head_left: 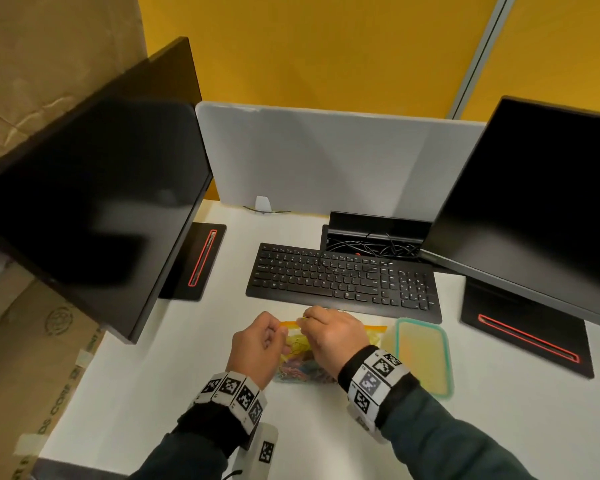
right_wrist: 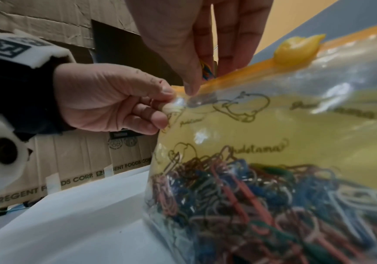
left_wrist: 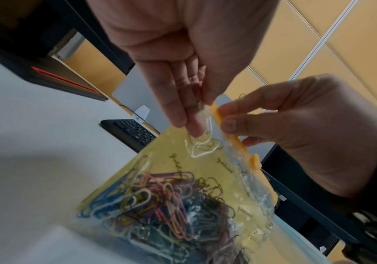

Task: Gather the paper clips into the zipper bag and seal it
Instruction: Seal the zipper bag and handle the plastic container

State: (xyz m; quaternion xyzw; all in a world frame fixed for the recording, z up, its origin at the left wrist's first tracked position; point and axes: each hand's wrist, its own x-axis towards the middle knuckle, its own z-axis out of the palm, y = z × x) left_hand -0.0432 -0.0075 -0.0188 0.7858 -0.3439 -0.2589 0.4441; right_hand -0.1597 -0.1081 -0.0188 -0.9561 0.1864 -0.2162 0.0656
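The zipper bag (head_left: 302, 355) is standing on the white desk (head_left: 160, 372) in front of the keyboard (head_left: 343, 280), held up between both hands, and the paper clips (left_wrist: 158, 201) are lying massed in its lower half, so gathering is judged complete or very nearly so. No loose clips are showing on the desk, though the area under the hands is hidden. Sealing is judged the remaining work: the orange slider (right_wrist: 295, 50) is sitting part-way along the orange zip strip (right_wrist: 234, 71), and whether the strip near the left end is closed cannot be told. The left hand (head_left: 257, 344) is pinching the bag's upper left corner between thumb and curled fingers, wrist raised off the desk. The right hand (head_left: 336, 336) is reaching from above with fingers pointing down; its thumb and fingertips (left_wrist: 228, 125) are pinching the zip strip just beside the left hand's grip, and something small and coloured appears between them, too blurred to identify. A lidded container (head_left: 425, 355) is resting to the right, just beside the bag.
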